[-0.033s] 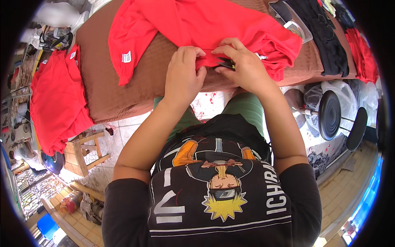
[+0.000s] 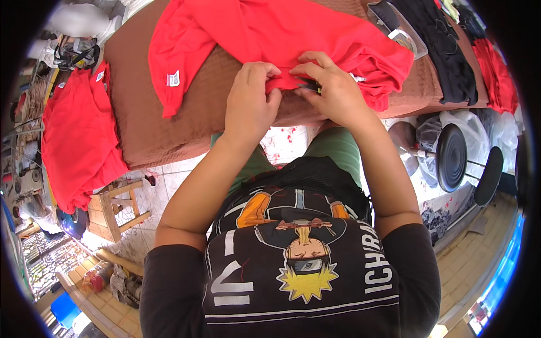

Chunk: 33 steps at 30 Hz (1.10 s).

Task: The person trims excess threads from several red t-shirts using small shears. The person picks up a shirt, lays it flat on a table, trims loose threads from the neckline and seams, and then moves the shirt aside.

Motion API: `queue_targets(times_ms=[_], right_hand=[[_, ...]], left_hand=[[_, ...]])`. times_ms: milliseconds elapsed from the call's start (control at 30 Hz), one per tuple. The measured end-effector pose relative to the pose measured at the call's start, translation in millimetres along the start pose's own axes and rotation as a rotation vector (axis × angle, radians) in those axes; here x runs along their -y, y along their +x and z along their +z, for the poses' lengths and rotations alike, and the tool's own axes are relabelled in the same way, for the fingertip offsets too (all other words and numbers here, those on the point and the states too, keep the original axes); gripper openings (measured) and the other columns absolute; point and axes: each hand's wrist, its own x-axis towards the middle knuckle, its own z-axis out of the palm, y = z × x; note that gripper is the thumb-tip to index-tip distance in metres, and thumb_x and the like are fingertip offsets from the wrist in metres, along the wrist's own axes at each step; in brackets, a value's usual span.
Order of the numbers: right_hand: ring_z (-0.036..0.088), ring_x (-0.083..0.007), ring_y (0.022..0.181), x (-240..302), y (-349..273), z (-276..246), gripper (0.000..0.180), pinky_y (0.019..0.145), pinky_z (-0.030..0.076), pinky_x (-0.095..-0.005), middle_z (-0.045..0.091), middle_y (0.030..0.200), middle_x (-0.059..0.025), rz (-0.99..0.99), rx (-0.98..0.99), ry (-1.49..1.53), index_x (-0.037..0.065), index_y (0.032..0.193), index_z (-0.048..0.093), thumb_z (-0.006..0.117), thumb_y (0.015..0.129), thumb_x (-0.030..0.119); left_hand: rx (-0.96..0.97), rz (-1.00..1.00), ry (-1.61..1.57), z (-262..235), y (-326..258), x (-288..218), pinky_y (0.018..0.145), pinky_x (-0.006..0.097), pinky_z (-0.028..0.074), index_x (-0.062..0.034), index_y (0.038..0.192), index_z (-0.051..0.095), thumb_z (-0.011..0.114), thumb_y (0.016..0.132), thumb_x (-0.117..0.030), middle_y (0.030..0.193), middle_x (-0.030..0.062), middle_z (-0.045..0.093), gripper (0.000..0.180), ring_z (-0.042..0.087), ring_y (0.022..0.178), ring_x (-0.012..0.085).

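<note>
I find the step in hand to be close work at the edge of the red garment [image 2: 282, 34], which lies across the brown cover [image 2: 149, 112] ahead of me, its near edge between my hands. My left hand [image 2: 253, 96] pinches that edge between thumb and fingers. My right hand [image 2: 333, 90] is closed on a dark tool [image 2: 308, 86], probably snips; whether its blades are apart I cannot tell. In my judgement, the next move calls for a taut edge and blades clear of sound cloth.

Surface: clear box [image 2: 421, 49] and black cloth [image 2: 445, 56] at right; red pile [image 2: 81, 135] at left.

Room: pale floor [image 2: 169, 181] with red scraps, wooden stool [image 2: 103, 217] left, black disc [image 2: 451, 158] right.
</note>
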Motion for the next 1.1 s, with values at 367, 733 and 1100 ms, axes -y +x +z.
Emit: queue_targets(times_ms=[367,733,1100], right_hand=[[0.046,-0.0021,0.07,7,15,-33,0.018,0.065,0.041,-0.0206,0.057,0.071,0.0052,0.208,0.094,0.612,-0.001,0.081,0.062,0.068,0.089,0.015],[0.039,-0.0111,0.058,-8,17,-7,0.034,0.055,0.038,-0.0293,0.044,0.06,-0.0035,0.271,-0.002,0.358,0.0,0.077,0.06,0.072,0.084,0.03],[0.041,-0.0099,0.061,-3,16,-5,0.031,0.058,0.039,-0.0275,0.05,0.064,-0.0027,0.278,-0.021,0.325,-0.001,0.079,0.061,0.07,0.086,0.028]], left_hand=[[0.555,-0.595,-1.16,-43,2,-8,0.087,0.025,0.05,0.0028,0.123,0.053,0.059,0.089,0.0,0.111,0.0069,0.065,0.035,0.062,0.098,0.0104],[0.279,-0.575,-0.351,-41,-8,-2,0.081,0.024,0.048,-0.0019,0.098,0.072,0.065,0.089,-0.009,0.107,0.0081,0.068,0.013,0.063,0.09,0.0108],[0.073,-0.04,0.079,-33,-9,-25,0.09,0.043,0.035,-0.0125,0.091,0.063,0.079,0.07,-0.031,0.109,0.0037,0.056,0.032,0.048,0.108,0.026]])
